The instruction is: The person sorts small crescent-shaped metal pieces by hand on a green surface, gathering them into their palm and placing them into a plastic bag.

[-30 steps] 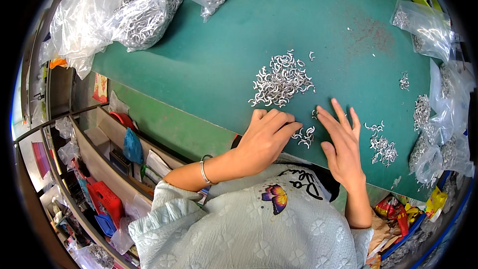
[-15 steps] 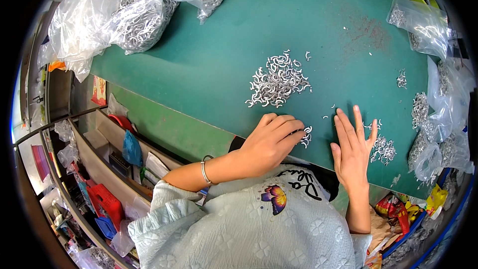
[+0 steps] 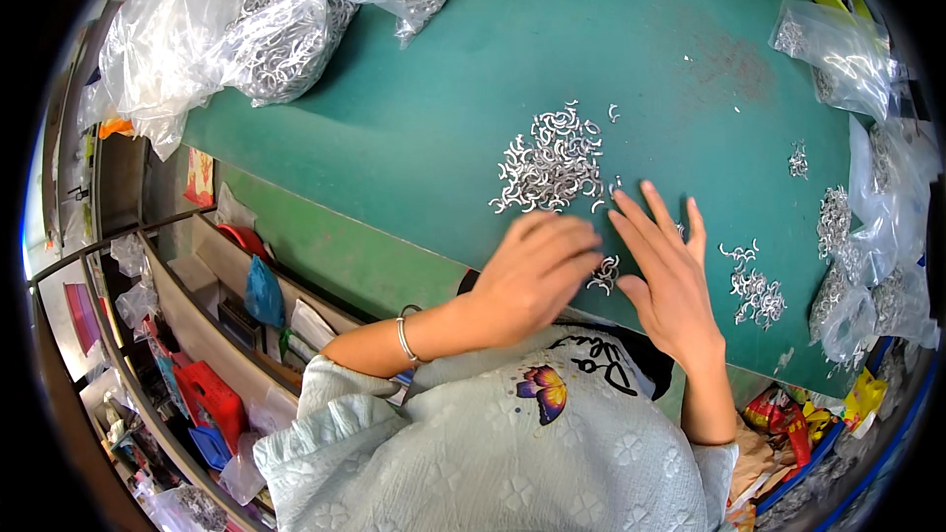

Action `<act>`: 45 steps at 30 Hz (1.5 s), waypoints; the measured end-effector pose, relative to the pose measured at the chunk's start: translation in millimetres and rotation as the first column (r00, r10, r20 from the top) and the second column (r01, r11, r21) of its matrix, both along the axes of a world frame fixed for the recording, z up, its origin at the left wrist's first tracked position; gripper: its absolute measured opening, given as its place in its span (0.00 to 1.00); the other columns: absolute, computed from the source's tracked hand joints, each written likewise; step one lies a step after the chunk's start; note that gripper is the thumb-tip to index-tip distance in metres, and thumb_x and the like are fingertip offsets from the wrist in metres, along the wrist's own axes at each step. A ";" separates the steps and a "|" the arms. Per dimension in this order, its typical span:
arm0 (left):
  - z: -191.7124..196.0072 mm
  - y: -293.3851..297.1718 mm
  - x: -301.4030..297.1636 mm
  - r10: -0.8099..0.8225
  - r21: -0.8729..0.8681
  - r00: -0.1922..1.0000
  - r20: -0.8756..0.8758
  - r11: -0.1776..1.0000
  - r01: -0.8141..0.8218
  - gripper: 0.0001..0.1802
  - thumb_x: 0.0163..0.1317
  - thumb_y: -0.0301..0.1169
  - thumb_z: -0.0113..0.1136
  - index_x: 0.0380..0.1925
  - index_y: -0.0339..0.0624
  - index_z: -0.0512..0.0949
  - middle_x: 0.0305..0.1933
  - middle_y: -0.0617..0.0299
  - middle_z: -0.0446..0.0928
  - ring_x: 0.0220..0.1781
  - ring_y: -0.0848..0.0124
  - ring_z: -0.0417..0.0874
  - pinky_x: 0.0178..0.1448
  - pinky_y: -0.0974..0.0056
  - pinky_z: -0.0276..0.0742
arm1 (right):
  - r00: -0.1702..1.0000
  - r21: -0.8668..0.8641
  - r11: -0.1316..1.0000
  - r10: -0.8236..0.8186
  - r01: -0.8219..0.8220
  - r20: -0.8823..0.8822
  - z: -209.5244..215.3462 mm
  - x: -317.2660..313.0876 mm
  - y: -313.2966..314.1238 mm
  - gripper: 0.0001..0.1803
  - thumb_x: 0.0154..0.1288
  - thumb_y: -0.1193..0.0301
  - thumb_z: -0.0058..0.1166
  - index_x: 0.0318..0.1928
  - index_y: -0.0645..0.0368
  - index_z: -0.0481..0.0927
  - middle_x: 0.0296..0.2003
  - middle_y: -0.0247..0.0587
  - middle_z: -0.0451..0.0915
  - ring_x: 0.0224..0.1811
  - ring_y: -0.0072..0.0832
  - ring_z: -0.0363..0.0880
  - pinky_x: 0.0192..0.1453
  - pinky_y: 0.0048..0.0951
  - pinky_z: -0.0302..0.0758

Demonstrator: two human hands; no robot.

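The table (image 3: 414, 128) is teal green, and the rings (image 3: 550, 163) heaped on it are shiny silver. The bags (image 3: 187, 39) are clear plastic over more silver. The top (image 3: 473, 453) is pale mint with a faint flower pattern and a purple-and-yellow butterfly (image 3: 542, 392); the bracelet (image 3: 403, 339) is silver.

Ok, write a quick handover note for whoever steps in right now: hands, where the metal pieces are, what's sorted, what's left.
Left hand: palm down on the green table, fingers by a small cluster of clips.
Right hand: flat, fingers spread, holding nothing.
Main loose pile lies just beyond both hands.
Done: smaller separated piles to the right.
Left: main pile, plus full bags at the far left.
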State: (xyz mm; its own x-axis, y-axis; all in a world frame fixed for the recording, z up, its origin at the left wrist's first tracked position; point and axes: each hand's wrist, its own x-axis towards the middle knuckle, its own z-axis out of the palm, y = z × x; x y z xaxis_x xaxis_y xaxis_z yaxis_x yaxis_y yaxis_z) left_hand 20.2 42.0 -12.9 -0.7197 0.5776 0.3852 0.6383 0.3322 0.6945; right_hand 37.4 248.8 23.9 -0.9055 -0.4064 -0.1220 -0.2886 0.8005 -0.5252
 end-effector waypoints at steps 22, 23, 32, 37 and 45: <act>1.5 5.3 -12.8 0.121 -0.317 0.993 0.012 0.942 -0.111 0.20 0.56 0.25 0.66 0.50 0.40 0.79 0.74 0.52 0.58 0.76 0.42 0.54 0.67 0.22 0.46 | 0.990 0.067 0.988 -0.140 0.141 -0.028 7.8 26.1 22.3 0.33 0.55 0.70 0.63 0.63 0.62 0.70 0.68 0.42 0.67 0.76 0.42 0.56 0.76 0.60 0.42; 1.3 6.9 -13.3 0.126 -0.319 0.992 0.009 0.941 -0.117 0.20 0.55 0.25 0.66 0.51 0.41 0.79 0.74 0.52 0.58 0.76 0.42 0.53 0.67 0.21 0.46 | 0.990 0.036 0.989 -0.139 0.141 -0.035 8.2 22.1 17.3 0.33 0.55 0.69 0.63 0.63 0.63 0.70 0.68 0.42 0.66 0.76 0.42 0.55 0.76 0.61 0.42; 3.4 -0.4 -10.9 0.066 -0.343 0.997 0.043 0.938 -0.047 0.21 0.55 0.24 0.66 0.51 0.41 0.79 0.76 0.53 0.56 0.77 0.40 0.50 0.67 0.20 0.45 | 0.987 -0.085 0.995 0.064 -0.052 0.145 11.8 23.2 6.1 0.35 0.55 0.62 0.63 0.62 0.64 0.71 0.68 0.44 0.67 0.75 0.42 0.56 0.75 0.64 0.41; 1.0 1.3 -7.6 0.120 -0.320 0.993 0.014 0.941 -0.109 0.20 0.54 0.22 0.64 0.49 0.40 0.80 0.75 0.50 0.56 0.77 0.37 0.49 0.67 0.20 0.43 | 0.996 -0.224 0.971 -0.088 0.086 0.002 0.2 3.5 -0.7 0.34 0.58 0.68 0.61 0.65 0.63 0.68 0.67 0.44 0.68 0.75 0.44 0.57 0.76 0.61 0.41; -1.6 -7.0 5.9 0.098 -0.271 0.994 0.057 0.959 -0.079 0.22 0.52 0.19 0.63 0.50 0.40 0.80 0.75 0.48 0.57 0.77 0.34 0.48 0.67 0.19 0.41 | 0.999 -0.130 0.991 0.039 -0.035 0.031 0.9 5.3 -2.9 0.31 0.61 0.65 0.60 0.63 0.62 0.70 0.69 0.40 0.65 0.76 0.42 0.52 0.75 0.63 0.40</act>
State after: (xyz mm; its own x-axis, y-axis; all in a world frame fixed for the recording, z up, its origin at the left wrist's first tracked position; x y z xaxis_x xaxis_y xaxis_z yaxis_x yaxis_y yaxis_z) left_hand 26.0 35.0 -14.5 -0.7922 0.5854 0.1725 0.5512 0.5651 0.6139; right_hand 42.7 245.9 24.8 -0.8859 -0.4537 -0.0962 -0.2973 0.7147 -0.6331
